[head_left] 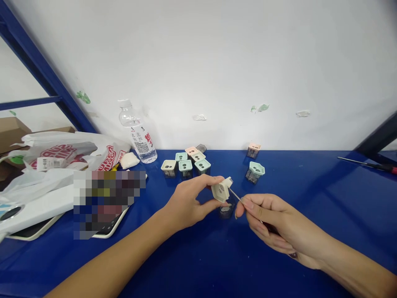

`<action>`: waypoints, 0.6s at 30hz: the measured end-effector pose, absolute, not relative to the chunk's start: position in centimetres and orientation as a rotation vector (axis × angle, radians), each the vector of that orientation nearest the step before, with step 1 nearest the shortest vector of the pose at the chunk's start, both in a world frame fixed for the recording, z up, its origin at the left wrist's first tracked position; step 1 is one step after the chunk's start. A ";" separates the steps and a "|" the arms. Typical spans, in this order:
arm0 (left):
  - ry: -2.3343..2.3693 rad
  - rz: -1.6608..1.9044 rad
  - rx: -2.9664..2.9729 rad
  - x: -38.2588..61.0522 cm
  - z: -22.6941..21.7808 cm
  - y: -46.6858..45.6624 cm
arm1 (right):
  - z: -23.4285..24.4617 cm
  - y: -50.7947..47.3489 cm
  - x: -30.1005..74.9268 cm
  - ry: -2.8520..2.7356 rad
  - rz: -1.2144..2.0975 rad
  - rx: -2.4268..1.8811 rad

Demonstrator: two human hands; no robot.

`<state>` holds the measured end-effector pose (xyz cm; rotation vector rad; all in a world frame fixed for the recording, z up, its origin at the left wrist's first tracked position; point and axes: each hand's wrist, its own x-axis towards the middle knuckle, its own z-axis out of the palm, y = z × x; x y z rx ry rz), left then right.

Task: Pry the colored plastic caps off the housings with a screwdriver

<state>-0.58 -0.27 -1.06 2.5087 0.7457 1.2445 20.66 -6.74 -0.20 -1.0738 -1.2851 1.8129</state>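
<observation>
My left hand (189,203) pinches a small cream pencil sharpener lid (221,189) with two holes, held just above the blue table (198,256). My right hand (273,223) grips a thin metal tool (235,194) whose tip touches the lid's right edge. A dark clear sharpener body (226,210) sits on the table right below the lid. Behind, a cluster of several sharpeners (186,163) in green, cream and pink stands near the wall. Two more stand apart: a green one (255,171) and a pink one (253,150).
A tilted clear water bottle (138,134) leans by the wall at left. White plastic bags (62,155) and a white phone case (34,209) lie at far left, next to a blurred patch. A screwdriver (369,164) lies at far right. Blue shelf struts frame both sides.
</observation>
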 end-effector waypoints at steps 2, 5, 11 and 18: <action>0.765 1.224 2.551 -0.5 -1.0 -0.5 | -0.1 -6.9 20.6 -1.458 1.639 -1.166; 0.780 1.198 2.604 -0.4 -1.0 -0.7 | 0.0 -7.2 20.6 -1.814 1.089 -1.338; 0.688 1.247 2.660 -0.2 -1.1 -0.7 | -1.6 -6.9 21.1 -2.142 0.152 -1.268; 0.565 1.515 2.796 0.0 -1.3 -0.7 | -2.0 -6.8 21.5 -2.089 -0.304 -1.216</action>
